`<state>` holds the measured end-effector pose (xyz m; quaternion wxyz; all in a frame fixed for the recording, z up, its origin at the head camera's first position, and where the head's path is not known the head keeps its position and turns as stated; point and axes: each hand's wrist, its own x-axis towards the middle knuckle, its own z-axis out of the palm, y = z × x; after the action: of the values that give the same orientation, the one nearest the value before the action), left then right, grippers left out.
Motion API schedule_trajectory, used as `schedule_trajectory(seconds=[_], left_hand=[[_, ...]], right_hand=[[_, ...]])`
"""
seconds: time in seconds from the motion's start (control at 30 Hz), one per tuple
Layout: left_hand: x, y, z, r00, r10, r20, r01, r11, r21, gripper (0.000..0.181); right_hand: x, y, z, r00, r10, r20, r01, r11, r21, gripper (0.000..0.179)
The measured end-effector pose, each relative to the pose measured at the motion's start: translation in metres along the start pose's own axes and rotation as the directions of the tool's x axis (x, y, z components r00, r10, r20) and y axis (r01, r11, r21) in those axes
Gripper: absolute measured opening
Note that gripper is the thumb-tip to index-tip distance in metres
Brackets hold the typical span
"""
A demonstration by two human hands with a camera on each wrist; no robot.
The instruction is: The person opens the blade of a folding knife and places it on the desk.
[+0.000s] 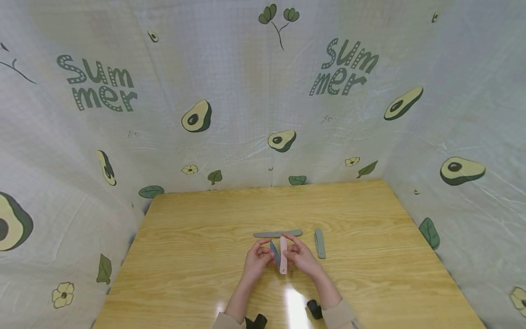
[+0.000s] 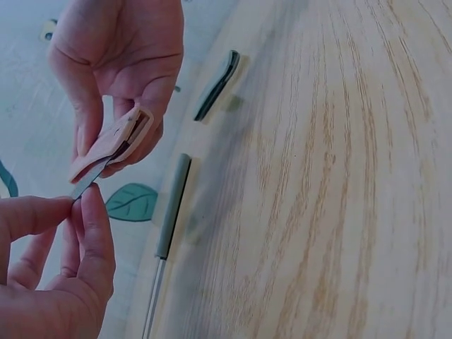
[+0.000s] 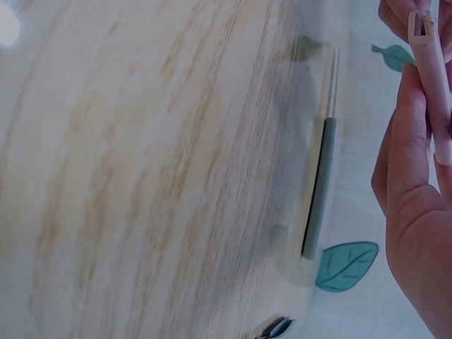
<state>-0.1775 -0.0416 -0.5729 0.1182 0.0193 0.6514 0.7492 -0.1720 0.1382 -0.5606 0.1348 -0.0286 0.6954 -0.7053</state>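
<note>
A folding knife with a pink handle (image 1: 283, 258) is held up between the two hands over the table. Its grey blade (image 1: 275, 254) stands partway out at a narrow angle, the pivot end toward the person. My left hand (image 1: 256, 261) pinches the blade between thumb and fingers, also plain in the left wrist view. My right hand (image 1: 302, 259) grips the pink handle. Just beyond the hands lies a green-handled knife (image 3: 321, 191), unfolded, its blade pointing left. A second green knife (image 1: 319, 243), folded, lies right of the right hand.
The wooden table (image 1: 197, 237) meets a printed cloth (image 1: 238, 160) hung along its back and sides. Black wrist straps (image 1: 314, 309) sit near the sleeves. Light glares off the tabletop near the front.
</note>
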Motion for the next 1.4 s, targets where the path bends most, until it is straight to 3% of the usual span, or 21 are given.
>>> schedule_trajectory(seconds=[0.5,0.87,1.4], left_hand=[[-0.001,0.002,0.0,0.999,0.004,-0.035,-0.004,1.0,-0.024,0.046],[0.002,-0.005,-0.005,0.997,-0.031,-0.07,0.028,0.999,-0.04,0.047],[-0.003,-0.002,-0.005,0.993,-0.011,-0.12,0.007,0.999,-0.038,0.048]], right_hand=[[-0.001,0.001,-0.002,0.999,-0.024,-0.031,0.025,0.999,0.029,0.054],[-0.002,0.002,-0.006,0.999,-0.003,-0.042,0.005,0.998,0.057,0.056],[-0.003,0.007,-0.01,0.996,0.008,-0.092,0.0,0.997,0.083,0.053]])
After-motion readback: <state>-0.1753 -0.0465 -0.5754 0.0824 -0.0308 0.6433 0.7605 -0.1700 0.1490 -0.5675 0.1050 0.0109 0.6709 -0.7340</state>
